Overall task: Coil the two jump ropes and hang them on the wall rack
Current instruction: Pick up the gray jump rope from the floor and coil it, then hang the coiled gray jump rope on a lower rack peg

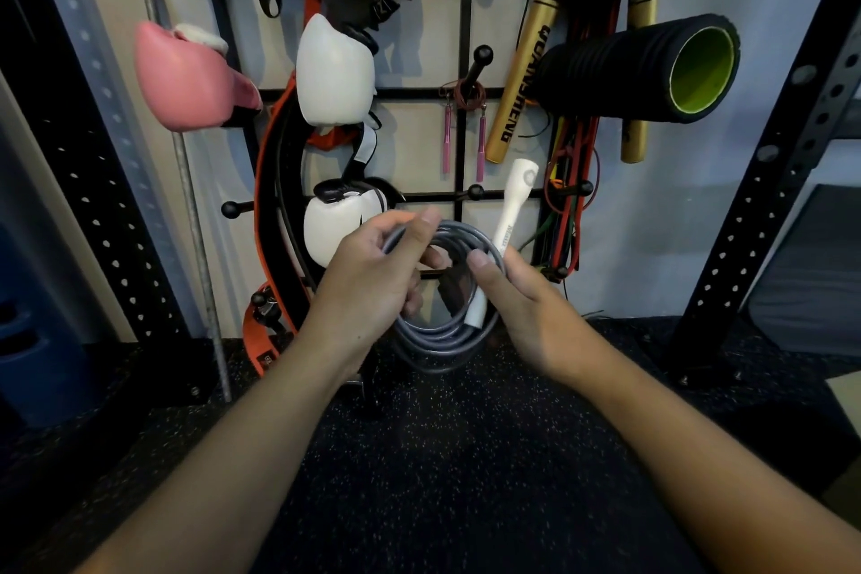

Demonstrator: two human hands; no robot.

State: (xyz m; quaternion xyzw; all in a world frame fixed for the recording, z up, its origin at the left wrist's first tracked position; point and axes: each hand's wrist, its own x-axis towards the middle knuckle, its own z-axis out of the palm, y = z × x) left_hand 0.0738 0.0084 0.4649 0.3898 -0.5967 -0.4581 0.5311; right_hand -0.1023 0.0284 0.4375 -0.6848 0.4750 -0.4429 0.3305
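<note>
Grey jump rope point(438, 333) wound into a loose coil of several loops, held up in front of the wall rack point(466, 93), above the dark speckled floor point(442, 457). Left hand point(372, 280) curled around the coil's upper left side, thumb over the strands, fingers wrapped behind. Right hand point(522, 298) gripping the right side of the coil together with a white handle point(512, 210), thumb pressed across the strands; handle tilted up and to the right, its far end reaching toward the rack. Second white handle end point(477, 317) showing low in the coil, just left of the right palm.

Pink-handled jump rope point(466, 107) already hung on a black ball-tipped peg point(480, 61) at the middle of the rack, its thin dark red cord bunched at the peg, two slim pink handles dangling straight down, well apart from the grey coil.

Pink boxing glove point(186, 79) at far left; white boxing gloves point(333, 70) to its right, one above another. Black foam roller point(638, 70) with a green core on a peg at far right. Gold sticks point(526, 75) with black lettering leaning beside it. Coloured resistance bands point(568, 210) hanging at right of the rack, orange-edged belt point(270, 200) at left. Black perforated uprights point(764, 200) on both sides.
</note>
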